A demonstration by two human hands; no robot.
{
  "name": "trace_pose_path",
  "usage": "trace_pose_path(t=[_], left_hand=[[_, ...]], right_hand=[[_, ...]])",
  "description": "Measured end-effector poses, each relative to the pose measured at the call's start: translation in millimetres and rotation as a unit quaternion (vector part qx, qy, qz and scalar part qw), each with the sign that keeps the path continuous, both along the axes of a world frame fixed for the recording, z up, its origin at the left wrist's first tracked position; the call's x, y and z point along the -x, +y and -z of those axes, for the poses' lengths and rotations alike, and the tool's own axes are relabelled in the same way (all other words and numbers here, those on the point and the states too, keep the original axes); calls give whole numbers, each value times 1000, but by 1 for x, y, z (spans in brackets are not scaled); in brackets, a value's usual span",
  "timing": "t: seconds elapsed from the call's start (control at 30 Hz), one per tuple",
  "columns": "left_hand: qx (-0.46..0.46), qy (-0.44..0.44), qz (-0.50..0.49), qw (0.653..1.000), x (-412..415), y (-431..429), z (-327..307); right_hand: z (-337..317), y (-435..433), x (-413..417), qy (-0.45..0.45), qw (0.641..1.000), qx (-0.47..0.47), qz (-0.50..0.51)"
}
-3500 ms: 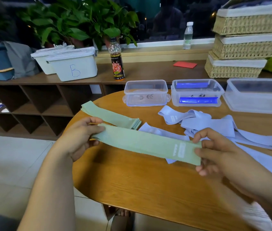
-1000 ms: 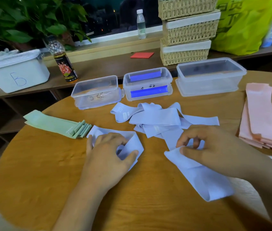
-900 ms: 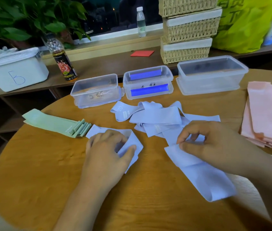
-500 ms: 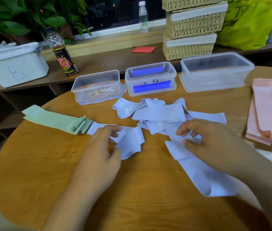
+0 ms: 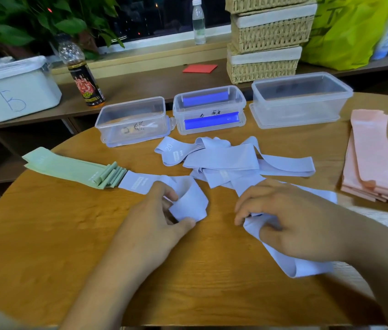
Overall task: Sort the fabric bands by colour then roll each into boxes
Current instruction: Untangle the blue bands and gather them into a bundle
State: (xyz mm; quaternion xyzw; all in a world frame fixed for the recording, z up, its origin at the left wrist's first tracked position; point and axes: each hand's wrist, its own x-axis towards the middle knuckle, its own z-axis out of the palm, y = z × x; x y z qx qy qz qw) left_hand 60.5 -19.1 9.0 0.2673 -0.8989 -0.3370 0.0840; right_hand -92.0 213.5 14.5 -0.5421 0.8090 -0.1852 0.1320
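My left hand (image 5: 155, 225) pinches the folded end of a lilac band (image 5: 188, 201) between thumb and fingers. My right hand (image 5: 290, 222) grips another lilac band (image 5: 290, 265) that trails toward the table's near edge. A tangle of lilac bands (image 5: 226, 158) lies behind both hands. Green bands (image 5: 74, 169) sit stacked at the left, pink bands (image 5: 373, 158) at the right. Three clear boxes stand at the back: a small one (image 5: 133, 120), one with blue clips (image 5: 209, 110), and a larger one (image 5: 300, 98).
The round wooden table (image 5: 45, 246) drops off at the left and near edges. Behind it a shelf holds a white bin marked B (image 5: 14, 91), a dark bottle (image 5: 81, 72), wicker baskets (image 5: 266, 39), a water bottle (image 5: 198, 21) and a yellow-green bag (image 5: 347, 29).
The green band I held earlier now lies on the green stack. Both hands have moved to lilac bands; the left has lifted and curled its band's end, the right has gathered its band tighter.
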Motion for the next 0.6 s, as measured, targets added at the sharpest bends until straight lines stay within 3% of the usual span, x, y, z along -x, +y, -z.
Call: trace_pose_path(t=[0.13,0.23,0.37,0.6], left_hand=[[-87,157,13,984,3,12,1],[-138,239,46,960,4,23,-2],[-117,219,68,966,5,33,-6],[-256,227,122,932,4,40,-22]], right_hand=[[-5,3,-3,-33,997,62,25],[-13,1,-6,-170,962,194,89],[-20,-9,-11,-296,900,300,112],[-14,-26,-29,-310,900,286,109]])
